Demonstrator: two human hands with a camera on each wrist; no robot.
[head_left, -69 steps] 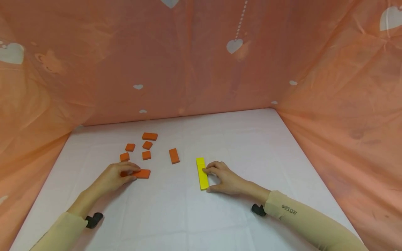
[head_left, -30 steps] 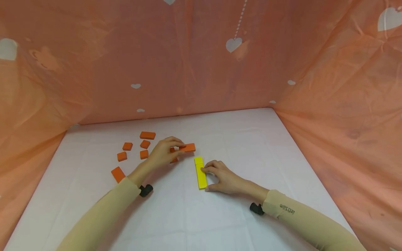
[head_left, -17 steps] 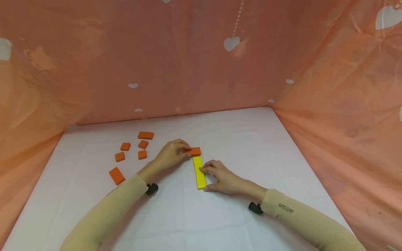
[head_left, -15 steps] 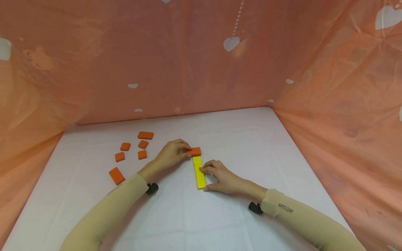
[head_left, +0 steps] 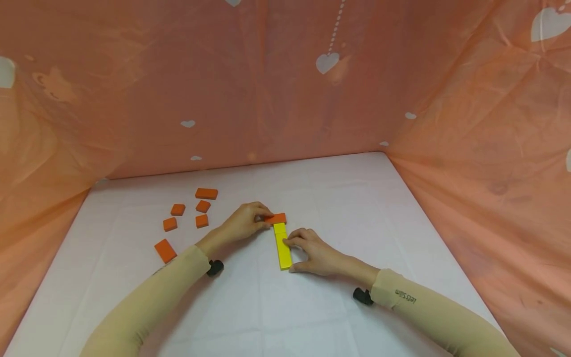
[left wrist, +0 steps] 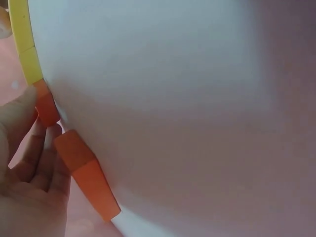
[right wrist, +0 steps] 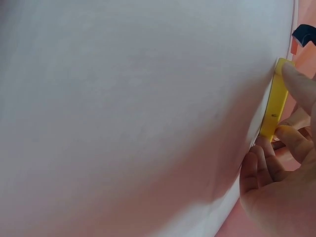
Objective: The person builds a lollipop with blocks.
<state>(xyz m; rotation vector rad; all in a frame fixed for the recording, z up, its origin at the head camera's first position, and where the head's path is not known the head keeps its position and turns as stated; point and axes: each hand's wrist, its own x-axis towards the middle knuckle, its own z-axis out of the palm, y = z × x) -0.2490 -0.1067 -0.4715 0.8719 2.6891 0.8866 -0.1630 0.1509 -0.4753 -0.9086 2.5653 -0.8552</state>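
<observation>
My left hand pinches a rectangular orange block between thumb and fingers. That block lies crosswise against the far end of a small yellow block, which abuts a long yellow block. Holding the long one from its right side is my right hand, thumb at the near end and a finger partway along the edge. In the left wrist view, the gripped orange block touches the small yellow block; another orange block lies beside the fingers, hidden in the head view.
Several loose orange blocks, such as a long one and a small one, lie at the left of the white-covered table. Another long orange block sits beside the left sleeve. A pink curtain surrounds the table's back and sides.
My left hand has carried the orange block from the left to the far end of the yellow pieces and, latest, slightly nearer against them. My right hand stays in place.
</observation>
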